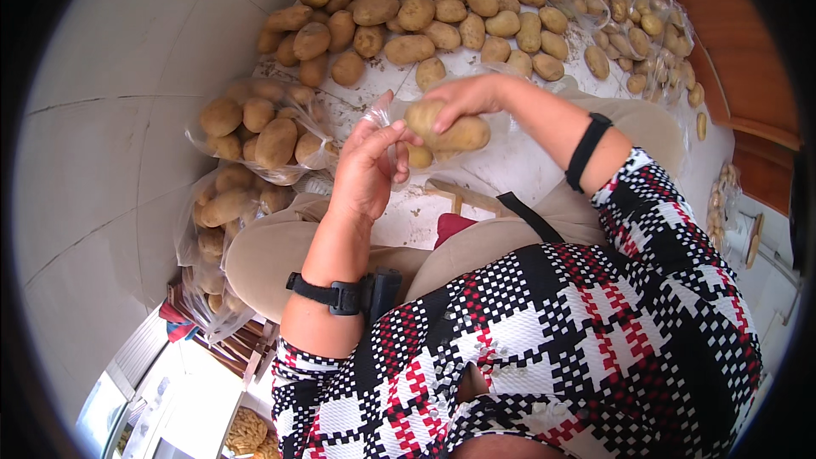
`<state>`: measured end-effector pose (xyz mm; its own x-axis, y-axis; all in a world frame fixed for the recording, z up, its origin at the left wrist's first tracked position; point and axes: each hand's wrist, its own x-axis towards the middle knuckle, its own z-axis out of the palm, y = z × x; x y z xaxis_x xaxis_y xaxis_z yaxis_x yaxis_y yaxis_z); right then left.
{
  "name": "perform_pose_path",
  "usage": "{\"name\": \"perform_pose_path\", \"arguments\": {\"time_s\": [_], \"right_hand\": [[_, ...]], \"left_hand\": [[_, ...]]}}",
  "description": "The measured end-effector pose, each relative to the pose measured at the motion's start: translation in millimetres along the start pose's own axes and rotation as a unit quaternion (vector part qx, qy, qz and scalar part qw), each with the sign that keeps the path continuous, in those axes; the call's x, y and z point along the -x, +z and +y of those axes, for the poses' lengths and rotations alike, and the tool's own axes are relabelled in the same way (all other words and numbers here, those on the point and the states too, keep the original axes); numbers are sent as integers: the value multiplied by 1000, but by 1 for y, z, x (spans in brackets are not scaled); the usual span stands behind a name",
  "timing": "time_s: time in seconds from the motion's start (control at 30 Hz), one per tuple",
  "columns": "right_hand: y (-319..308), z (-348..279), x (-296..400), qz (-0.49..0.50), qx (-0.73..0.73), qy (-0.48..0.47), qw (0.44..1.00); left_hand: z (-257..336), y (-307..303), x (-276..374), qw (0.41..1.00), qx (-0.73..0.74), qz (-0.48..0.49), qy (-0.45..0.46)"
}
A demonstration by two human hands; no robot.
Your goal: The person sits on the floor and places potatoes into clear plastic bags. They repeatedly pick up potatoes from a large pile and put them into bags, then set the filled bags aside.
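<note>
My left hand point(373, 156) pinches the gathered edge of a clear plastic bag point(500, 156) between thumb and fingers. Over the bag, my right hand point(468, 102) grips a potato point(424, 116), slightly blurred. A longer potato point(464, 134) lies right against it under my fingers; whether I hold that one too, I cannot tell. Another potato point(419, 156) shows lower down beside my left fingertips, seemingly inside the bag. Beyond my hands, many loose potatoes point(408, 50) are spread over the tiled floor point(408, 217).
A knotted bag of potatoes point(275, 142) stands left of my left hand, with another filled bag point(226, 204) nearer my knee. More bagged potatoes point(656, 38) lie at the upper right by a brown wooden panel point(727, 25). A tiled wall point(95, 140) rises at left.
</note>
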<state>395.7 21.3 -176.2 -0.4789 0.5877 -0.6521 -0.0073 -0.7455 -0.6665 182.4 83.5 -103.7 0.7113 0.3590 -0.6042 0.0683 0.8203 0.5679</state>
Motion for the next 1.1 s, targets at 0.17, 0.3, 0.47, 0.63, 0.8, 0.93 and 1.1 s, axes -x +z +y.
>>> {"name": "perform_pose_path", "arguments": {"time_s": [0.17,0.3,0.47,0.63,0.8,0.93,1.1], "right_hand": [[11,75,-113,119,214,123,962],[33,107,-152,223,289,153,919],[55,128,-157,151,288,50,944],[22,98,-124,54,270,0,961],[-23,21,-58,-22,69,14,997],[-74,1,-37,191,-36,-84,977],[-147,95,-100,431,128,58,891]], "left_hand": [[-11,-15,7,999,2,-52,12],[-11,-15,7,998,23,-65,8],[-11,-15,9,997,41,-65,29],[-11,-16,2,998,13,-63,27],[-10,-17,6,1000,5,-12,20],[-6,-12,5,1000,2,-5,17],[-5,-8,5,1000,17,-17,5]]}}
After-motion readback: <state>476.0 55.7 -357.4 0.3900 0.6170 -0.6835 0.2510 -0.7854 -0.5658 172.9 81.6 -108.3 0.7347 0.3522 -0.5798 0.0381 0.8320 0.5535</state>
